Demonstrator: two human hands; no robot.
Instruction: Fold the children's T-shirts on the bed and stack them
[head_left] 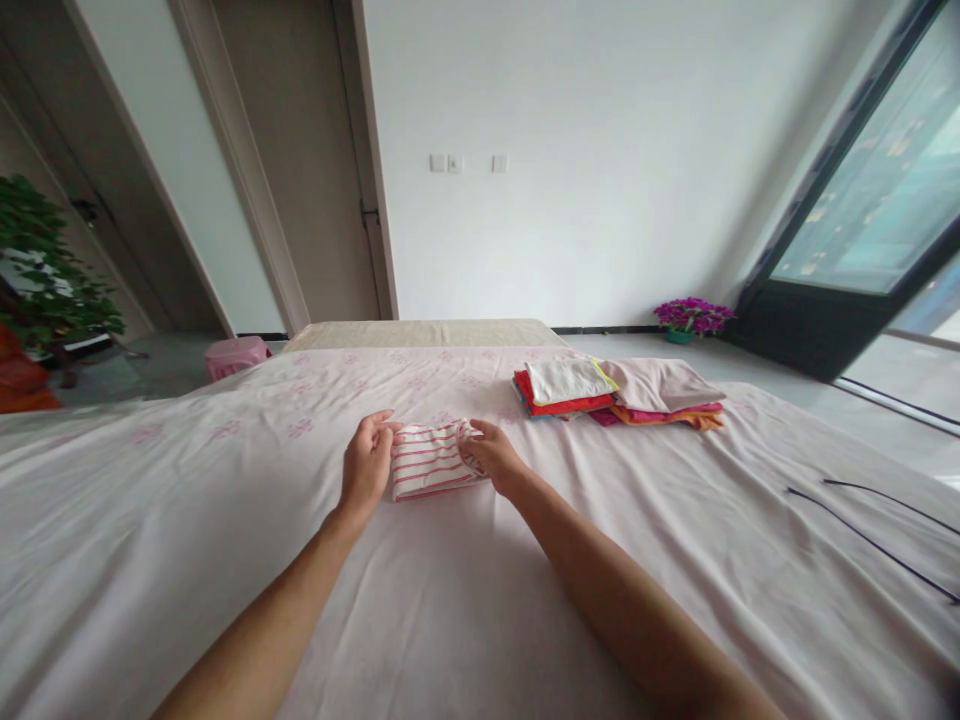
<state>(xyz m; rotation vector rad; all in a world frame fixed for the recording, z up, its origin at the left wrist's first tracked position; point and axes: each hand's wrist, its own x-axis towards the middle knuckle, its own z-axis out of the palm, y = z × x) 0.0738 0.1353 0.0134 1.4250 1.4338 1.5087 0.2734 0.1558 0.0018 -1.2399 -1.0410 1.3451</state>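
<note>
Pale pink cloth, printed with small flowers, is covering the broad surface as a wrinkled sheet [420, 620] in the head view. Beyond its far edge a beige cover [420, 335] is lying, with a white wall [600, 120] rising behind. Brown doors [285, 130] and a pink stool [237, 357] are standing to the left; at the right, purple flowers [694, 315] are sitting by a glass door [877, 190]. Along the right edge, grey floor [795, 385] is showing, and black cords [874, 540] are trailing over the sheet.

Mid-sheet, a folded striped garment [427, 462] is lying between the hands, well inside every edge. The right hand [495, 457] is gripping its rolled right end; the left hand [369, 460] is touching its left edge, fingers curving, though whether they are pinching cannot be told. Folded clothes [574, 382] are resting near the right hand, limiting room that way, while sheet is stretching wide leftward.
</note>
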